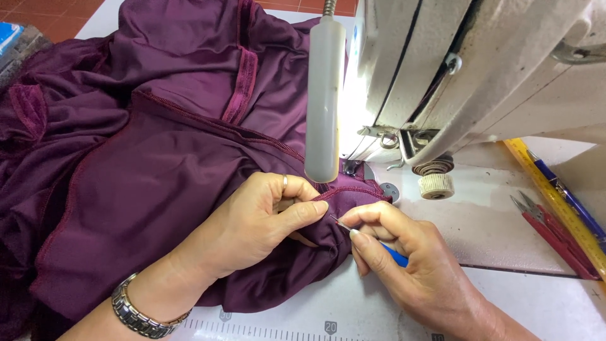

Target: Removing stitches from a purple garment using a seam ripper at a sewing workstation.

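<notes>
Left hand (265, 221) pinches one purple garment (145, 164) (right hand (404, 259) holds one seam ripper (379, 243)).

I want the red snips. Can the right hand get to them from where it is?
Probably yes. The red snips lie bare on the table beside the right hand, nothing between, but that hand already holds a blue-handled tool.

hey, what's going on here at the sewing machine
A person is working on a purple garment spread across the sewing machine table. The left hand pinches a fold of fabric near the seam. The right hand holds a small blue-handled tool, its metal tip pointed into the seam. Red snips and a yellow ruler lie to the right, untouched.
</notes>
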